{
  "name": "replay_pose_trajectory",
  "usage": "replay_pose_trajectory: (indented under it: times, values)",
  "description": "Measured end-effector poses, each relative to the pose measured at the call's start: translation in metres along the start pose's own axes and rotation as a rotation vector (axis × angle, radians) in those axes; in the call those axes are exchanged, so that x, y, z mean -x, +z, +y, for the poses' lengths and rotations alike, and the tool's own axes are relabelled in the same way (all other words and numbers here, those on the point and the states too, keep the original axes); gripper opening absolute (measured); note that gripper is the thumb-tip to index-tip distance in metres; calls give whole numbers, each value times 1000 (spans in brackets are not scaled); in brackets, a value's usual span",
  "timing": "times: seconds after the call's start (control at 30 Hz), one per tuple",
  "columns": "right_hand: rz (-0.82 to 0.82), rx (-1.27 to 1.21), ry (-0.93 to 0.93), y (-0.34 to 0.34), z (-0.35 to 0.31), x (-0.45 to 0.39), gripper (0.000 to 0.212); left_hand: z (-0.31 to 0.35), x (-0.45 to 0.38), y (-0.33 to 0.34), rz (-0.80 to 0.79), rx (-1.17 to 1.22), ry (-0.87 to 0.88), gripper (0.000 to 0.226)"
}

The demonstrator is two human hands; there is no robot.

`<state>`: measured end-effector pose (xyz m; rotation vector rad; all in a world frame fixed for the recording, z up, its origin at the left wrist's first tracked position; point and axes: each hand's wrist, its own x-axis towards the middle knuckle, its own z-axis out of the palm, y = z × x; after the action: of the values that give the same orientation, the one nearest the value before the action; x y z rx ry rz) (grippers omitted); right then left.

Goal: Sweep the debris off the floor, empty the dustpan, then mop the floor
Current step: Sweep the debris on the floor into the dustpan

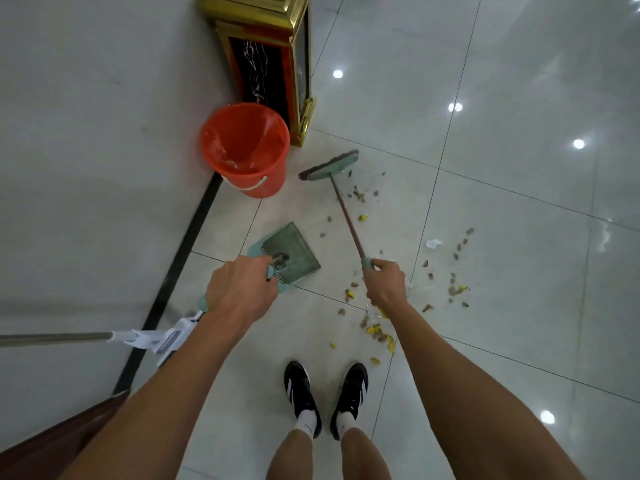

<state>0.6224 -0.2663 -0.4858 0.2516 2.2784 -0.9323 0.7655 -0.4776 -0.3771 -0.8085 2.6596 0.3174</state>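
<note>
My left hand (239,292) grips the handle of a teal dustpan (294,251) whose tray sits on the tiled floor in front of me. My right hand (386,284) grips the top of a teal broom (332,166) by its reddish stick; the broom head rests on the floor beyond the debris, near the bucket. Brown and yellow debris (375,332) lies scattered right of the dustpan, from the broom head down to my feet. A scrap of white paper (433,243) lies among it. A mop (152,339) with a grey pole leans at the left, partly behind my left forearm.
An orange bucket (246,150) lined with a clear bag stands against the wall. Behind it is a gold-framed black cabinet (270,53). A black strip (180,258) runs along the wall base. My black shoes (325,396) stand on the glossy tiles, and a brown object (59,441) shows at bottom left.
</note>
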Motion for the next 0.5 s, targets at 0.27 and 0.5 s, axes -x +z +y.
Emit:
replay_pose_trajectory:
  times: [0.27,0.5]
  values:
    - [-87,-33,-34,5,-42,-54,34,14,-16,-2,-4,30,-32,16]
    - [-194,89,-17,7,-51,-86,42,21,-20,10,4,15,-35,17]
